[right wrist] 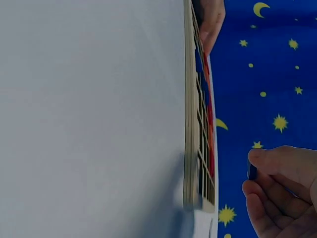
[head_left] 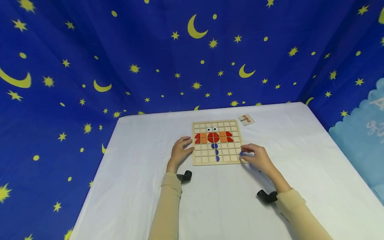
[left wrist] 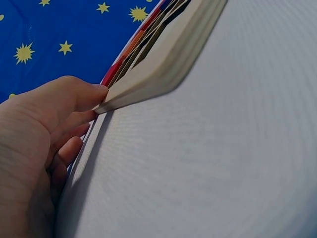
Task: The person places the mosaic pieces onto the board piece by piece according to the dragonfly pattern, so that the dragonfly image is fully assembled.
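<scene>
My right hand pinches a small blue tile between thumb and fingers, over the right edge of a wooden grid board. In the right wrist view the blue tile shows as a thin dark edge. The thumb of my left hand touches the board's left rim, its fingers loosely extended beside it. On the board lie two eye tiles, a red circle, orange squares and red rounded tiles at both sides. Several blue rounded tiles run down below the circle.
A small pattern card with a grid picture lies past the board's upper right corner. A white cloth covers the table. Behind it hangs a blue curtain with moons and stars. Black wrist cameras sit at both wrists.
</scene>
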Tool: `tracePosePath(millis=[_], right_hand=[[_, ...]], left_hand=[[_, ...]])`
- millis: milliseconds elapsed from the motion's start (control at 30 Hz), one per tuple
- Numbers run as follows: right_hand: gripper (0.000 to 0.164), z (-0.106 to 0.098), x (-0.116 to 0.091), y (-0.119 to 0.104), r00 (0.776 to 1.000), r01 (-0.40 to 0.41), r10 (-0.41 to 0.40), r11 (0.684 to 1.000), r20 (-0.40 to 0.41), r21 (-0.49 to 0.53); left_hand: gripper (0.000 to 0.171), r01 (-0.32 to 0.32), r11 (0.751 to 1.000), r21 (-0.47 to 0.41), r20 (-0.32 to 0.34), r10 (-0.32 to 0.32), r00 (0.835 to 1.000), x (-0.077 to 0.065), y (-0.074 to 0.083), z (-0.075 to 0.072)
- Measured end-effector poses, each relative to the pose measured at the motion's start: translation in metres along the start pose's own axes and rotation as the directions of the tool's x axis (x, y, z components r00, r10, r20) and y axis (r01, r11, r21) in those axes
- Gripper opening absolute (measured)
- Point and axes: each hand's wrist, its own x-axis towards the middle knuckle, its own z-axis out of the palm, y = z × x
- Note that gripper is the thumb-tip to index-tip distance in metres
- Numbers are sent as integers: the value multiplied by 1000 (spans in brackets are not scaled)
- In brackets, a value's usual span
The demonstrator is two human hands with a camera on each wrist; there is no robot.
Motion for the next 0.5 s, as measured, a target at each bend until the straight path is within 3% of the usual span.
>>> tracePosePath(millis=[500], right_hand=[[38, 26, 28, -11, 999, 6, -9, 995, 36, 98]], left_hand=[[43, 2, 1000, 14, -4, -2, 1000, 1, 0, 0]])
